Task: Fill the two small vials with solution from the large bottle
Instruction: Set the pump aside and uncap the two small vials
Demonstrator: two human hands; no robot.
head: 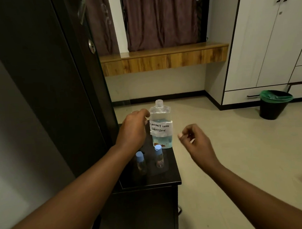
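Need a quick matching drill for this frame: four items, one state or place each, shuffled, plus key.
1. large clear labelled bottle
2. two small clear vials with blue caps
3. left hand
4. black bin with green liner

A. on the floor by the wardrobe
B. uncapped
C. capped
D. beside the bottle, left of it

Pairs: 1-B, 2-C, 3-D, 4-A

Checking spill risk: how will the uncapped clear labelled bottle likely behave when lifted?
The clear plastic bottle with the handwritten paper label looks nearly full, so probably heavy for its size. Its neck is open, so tilting could spill. It is tall on the small dark table, so a sideways nudge might tip it.
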